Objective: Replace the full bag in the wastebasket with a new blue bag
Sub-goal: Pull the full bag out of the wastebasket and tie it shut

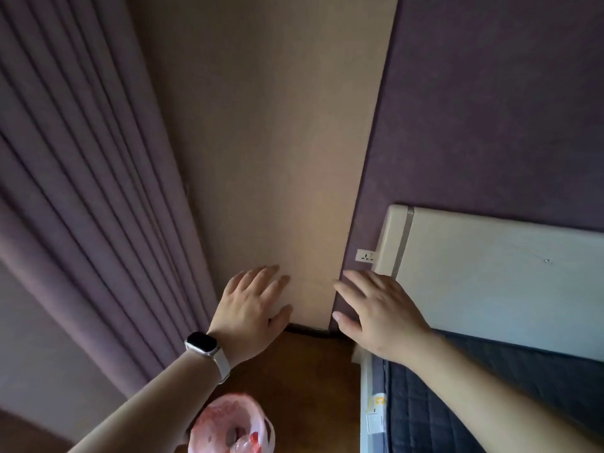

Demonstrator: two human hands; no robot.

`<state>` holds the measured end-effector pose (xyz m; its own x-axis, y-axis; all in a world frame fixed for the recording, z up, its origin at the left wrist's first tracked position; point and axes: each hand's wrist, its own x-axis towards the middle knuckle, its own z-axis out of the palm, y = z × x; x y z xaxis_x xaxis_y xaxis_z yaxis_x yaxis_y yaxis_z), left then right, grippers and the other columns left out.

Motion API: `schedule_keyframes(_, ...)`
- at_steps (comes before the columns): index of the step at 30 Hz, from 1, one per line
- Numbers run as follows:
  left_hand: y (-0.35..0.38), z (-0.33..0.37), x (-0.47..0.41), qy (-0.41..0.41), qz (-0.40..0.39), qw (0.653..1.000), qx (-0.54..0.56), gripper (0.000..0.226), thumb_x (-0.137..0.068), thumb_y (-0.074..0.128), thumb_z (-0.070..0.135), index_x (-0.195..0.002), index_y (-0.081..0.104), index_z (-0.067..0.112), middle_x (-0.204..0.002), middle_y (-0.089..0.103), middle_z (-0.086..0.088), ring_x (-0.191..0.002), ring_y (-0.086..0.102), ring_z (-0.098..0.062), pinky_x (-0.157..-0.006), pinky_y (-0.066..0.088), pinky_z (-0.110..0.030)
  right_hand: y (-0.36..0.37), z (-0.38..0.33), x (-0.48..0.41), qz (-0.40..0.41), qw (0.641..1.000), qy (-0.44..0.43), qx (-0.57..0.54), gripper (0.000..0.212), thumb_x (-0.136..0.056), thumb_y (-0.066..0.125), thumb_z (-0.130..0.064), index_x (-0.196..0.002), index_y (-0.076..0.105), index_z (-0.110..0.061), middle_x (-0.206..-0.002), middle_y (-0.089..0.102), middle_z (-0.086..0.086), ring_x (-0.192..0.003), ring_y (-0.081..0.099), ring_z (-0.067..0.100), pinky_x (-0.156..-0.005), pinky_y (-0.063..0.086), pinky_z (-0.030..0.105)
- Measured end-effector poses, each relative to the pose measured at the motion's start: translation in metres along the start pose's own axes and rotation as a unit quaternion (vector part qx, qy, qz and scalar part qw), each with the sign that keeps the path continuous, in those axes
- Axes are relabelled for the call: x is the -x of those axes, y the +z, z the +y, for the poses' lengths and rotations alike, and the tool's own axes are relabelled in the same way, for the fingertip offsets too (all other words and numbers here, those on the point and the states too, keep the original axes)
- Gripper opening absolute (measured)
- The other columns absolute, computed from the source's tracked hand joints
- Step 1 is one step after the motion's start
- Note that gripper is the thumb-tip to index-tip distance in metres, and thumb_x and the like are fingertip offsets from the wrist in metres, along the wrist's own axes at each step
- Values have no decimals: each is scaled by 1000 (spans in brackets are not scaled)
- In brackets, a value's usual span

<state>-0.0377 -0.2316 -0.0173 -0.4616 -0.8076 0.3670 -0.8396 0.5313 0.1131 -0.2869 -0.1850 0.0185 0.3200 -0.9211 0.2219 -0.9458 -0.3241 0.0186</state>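
At the bottom edge of the head view stands the wastebasket (pixel 230 428), lined with a pink and white plastic bag that holds some rubbish. My left hand (pixel 251 308), with a watch on its wrist, is stretched out above and beyond the basket, fingers spread and nothing in it. My right hand (pixel 376 315) is held out beside it to the right, also spread and holding nothing. Both hands hover in front of the wall corner, apart from the bag. No blue bag is in view.
Purple curtains (pixel 85 191) hang at the left. A beige wall panel (pixel 271 158) meets a purple wall (pixel 490 109). A white headboard (pixel 490 273) and a bed with a dark quilted cover (pixel 441 403) lie at the right. A wall socket (pixel 365 256) sits beside the headboard. The floor (pixel 294 380) is brown wood.
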Motion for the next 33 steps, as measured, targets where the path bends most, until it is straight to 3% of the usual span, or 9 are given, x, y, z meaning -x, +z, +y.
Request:
schedule_keyframes(7,14,-59,-40,-28,5,999,-22,51,-91,45,48,-136,48,23,-142,51,-4,-129,48,-29,-104,38,-48,19,-5,-91,0,998,-66,-6,52,-95,39,-50,-134,49,-18,-135,51,5,-122,47,24,-97,42,42)
schedule_keyframes(12,1,-108,-17,-114,10,993,-29,50,-92,38,51,-137,39,30,-143,48,0,-132,44,-26,-109,35,-49,35,-41,-153,-11,988,-154,-18,52,-94,41,-49,-133,52,-17,-136,53,10,-124,48,27,-98,45,42)
schedule_keyframes(16,-9,-145,19,-203,16,978,-48,53,-89,40,51,-135,47,27,-142,50,-1,-131,45,-25,-107,36,-46,54,-84,-198,-19,969,-242,-46,54,-95,36,-52,-137,47,-19,-141,48,7,-129,44,26,-103,41,42)
schedule_keyframes(25,2,-164,90,-415,54,905,-71,50,-87,52,48,-131,53,26,-139,54,-2,-127,50,-26,-102,42,-46,109,-154,-270,-47,902,-419,-96,57,-94,32,-57,-137,45,-23,-141,47,4,-128,45,24,-101,41,42)
schedule_keyframes(33,28,-138,61,-549,70,825,-116,49,-86,55,50,-129,55,26,-136,56,1,-122,52,-23,-101,40,-39,139,-147,-334,-48,830,-541,-125,56,-91,38,-54,-134,51,-20,-136,53,7,-125,49,26,-98,43,43)
